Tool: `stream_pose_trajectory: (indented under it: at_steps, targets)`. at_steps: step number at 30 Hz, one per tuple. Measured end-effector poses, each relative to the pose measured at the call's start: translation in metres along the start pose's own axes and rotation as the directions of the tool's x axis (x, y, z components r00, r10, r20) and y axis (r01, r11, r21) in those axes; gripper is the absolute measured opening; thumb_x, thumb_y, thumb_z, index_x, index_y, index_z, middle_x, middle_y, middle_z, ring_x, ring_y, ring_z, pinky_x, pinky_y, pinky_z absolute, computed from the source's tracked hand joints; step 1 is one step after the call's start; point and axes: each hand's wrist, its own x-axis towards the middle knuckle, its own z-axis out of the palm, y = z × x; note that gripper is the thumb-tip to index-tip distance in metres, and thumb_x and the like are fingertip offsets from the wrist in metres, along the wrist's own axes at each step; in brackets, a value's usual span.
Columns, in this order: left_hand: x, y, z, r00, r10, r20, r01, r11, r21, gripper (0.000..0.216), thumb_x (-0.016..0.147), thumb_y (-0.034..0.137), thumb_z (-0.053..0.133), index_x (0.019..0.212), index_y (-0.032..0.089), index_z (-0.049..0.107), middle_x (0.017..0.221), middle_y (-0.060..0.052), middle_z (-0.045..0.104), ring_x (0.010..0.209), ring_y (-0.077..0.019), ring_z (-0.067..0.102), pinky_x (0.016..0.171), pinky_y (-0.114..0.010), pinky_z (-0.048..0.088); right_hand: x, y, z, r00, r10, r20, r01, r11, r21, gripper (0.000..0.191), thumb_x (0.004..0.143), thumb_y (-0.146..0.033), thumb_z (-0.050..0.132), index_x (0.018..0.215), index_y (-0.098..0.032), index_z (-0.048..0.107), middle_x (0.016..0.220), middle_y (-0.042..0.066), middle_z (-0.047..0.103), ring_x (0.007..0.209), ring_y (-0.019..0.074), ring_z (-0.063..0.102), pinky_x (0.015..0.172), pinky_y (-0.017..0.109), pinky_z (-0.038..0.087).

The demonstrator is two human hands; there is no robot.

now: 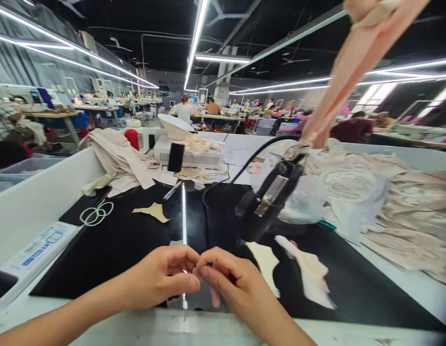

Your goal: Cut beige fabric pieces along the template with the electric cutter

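Observation:
My left hand [165, 276] and my right hand [232, 281] meet fingertip to fingertip above the front of a black mat [118, 259]. The fingers of both hands are curled in a pinch. Something small and pale pinkish seems to lie between the tips, too small and blurred to name. Beneath them a narrow grey piece [174, 303] shows in part. Right of my right hand lie a cream cut fabric piece [264, 262] and a longer whitish one [307, 274] with pink edges. Farther left is a tan cut piece [153, 211].
A blurred black tool [269, 202] with a cable hangs from a pink cloth strip [356, 62]. Beige fabric piles lie left [118, 156] and right [406, 206]. A phone [176, 157] leans against a white scale [189, 149]. A pale green cord [96, 214] lies left. People work behind.

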Motion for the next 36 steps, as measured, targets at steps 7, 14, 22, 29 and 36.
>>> stream_pose_trajectory:
  at_steps: [7,14,22,29,36]
  targets:
    - [-0.002,-0.003,-0.017,0.981,-0.187,-0.043,0.175,0.964,-0.200,0.036,0.069,0.048,0.082,0.074,0.015,0.068,0.066,0.002,0.059,0.058,-0.0094,0.050,0.063,-0.025,0.045,0.047,-0.003,0.014,0.994,0.039,0.103,-0.052,0.990,0.129,0.031,0.083,-0.052,0.064,0.094,-0.022,0.065,0.041,-0.010,0.046,0.032,0.0059,0.029,0.034,0.018,0.021]
    - [-0.006,-0.013,-0.046,0.958,-0.177,-0.226,0.112,0.955,-0.274,0.039,0.067,0.049,0.085,0.070,0.015,0.065,0.055,0.005,0.052,0.052,-0.0074,0.044,0.058,-0.023,0.043,0.067,-0.005,0.012,0.974,0.145,0.175,-0.199,0.918,0.344,0.043,0.070,-0.047,0.083,0.100,-0.021,0.067,0.058,-0.008,0.053,0.041,0.0024,0.027,0.036,0.014,0.014]
    - [-0.007,-0.027,-0.060,0.901,-0.126,-0.416,-0.096,0.875,-0.474,0.037,0.064,0.045,0.090,0.067,0.015,0.070,0.065,0.003,0.055,0.062,-0.0081,0.049,0.069,-0.023,0.044,0.104,0.004,0.011,0.976,0.215,-0.027,-0.153,0.773,0.615,0.044,0.060,-0.043,0.091,0.092,-0.020,0.072,0.072,-0.002,0.058,0.048,0.0033,0.029,0.037,0.014,0.019]
    - [0.000,-0.039,-0.063,0.776,-0.069,-0.627,-0.309,0.825,-0.473,0.032,0.068,0.046,0.088,0.074,0.017,0.076,0.067,0.001,0.053,0.065,-0.0097,0.045,0.068,-0.023,0.041,0.107,0.016,0.034,0.955,0.298,0.003,-0.219,0.694,0.685,0.038,0.062,-0.047,0.091,0.075,-0.019,0.070,0.073,0.000,0.053,0.050,0.0033,0.033,0.035,0.012,0.022]
    - [-0.001,-0.039,-0.053,0.743,0.065,-0.666,-0.306,0.918,-0.252,0.027,0.074,0.048,0.083,0.075,0.021,0.080,0.085,-0.003,0.055,0.088,-0.0182,0.051,0.083,-0.030,0.040,0.094,0.016,0.067,0.976,0.178,0.121,-0.216,0.802,0.557,0.050,0.067,-0.056,0.085,0.105,-0.025,0.073,0.068,-0.003,0.055,0.043,0.0035,0.035,0.040,0.019,0.031]
